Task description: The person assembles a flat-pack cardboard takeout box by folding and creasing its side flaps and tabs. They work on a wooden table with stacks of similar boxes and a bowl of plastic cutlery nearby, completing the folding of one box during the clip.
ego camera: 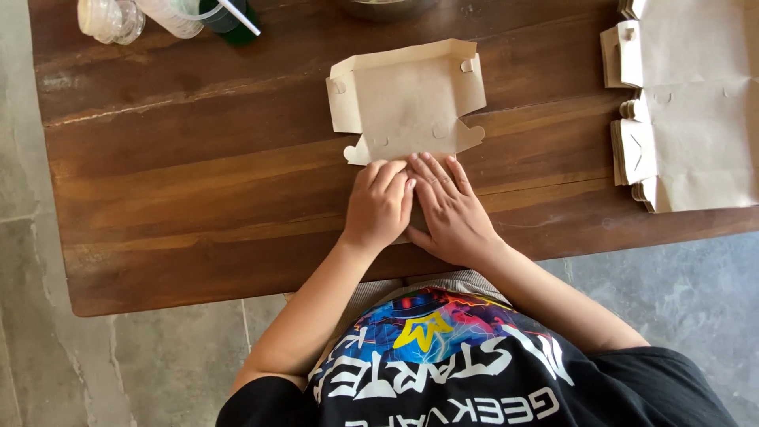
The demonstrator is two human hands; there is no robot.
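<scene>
Flat brown cardboard box blank [407, 103], partly folded with its far and side walls turned up, lay on the dark brown wooden plank table [198, 182], middle of the scene, just beyond the hands.

Head view only. Left hand [379, 207] was curled, fingers bent under, knuckles down on the near edge of the blank; cannot tell if it pinched the card or only pressed it. Right hand [452, 212] lay flat, palm down, fingers straight and close together, tips touching the near flap, gripping nothing. The two hands touched side by side.

Step, as a judgement: a near flap or crease being pressed down against the table, walls on the other sides already standing. A next move there would call for keeping the near edge pinned while the tabs meet their slots; the card looked thin and would buckle easily.

Far right: stack of matching flat brown blanks [696, 119]. Far left: clear plastic cups [111, 17] beside a dark green bottle [233, 20]. Far middle: rim of a metal bowl [387, 6]. Grey stone floor [118, 364] near left.
</scene>
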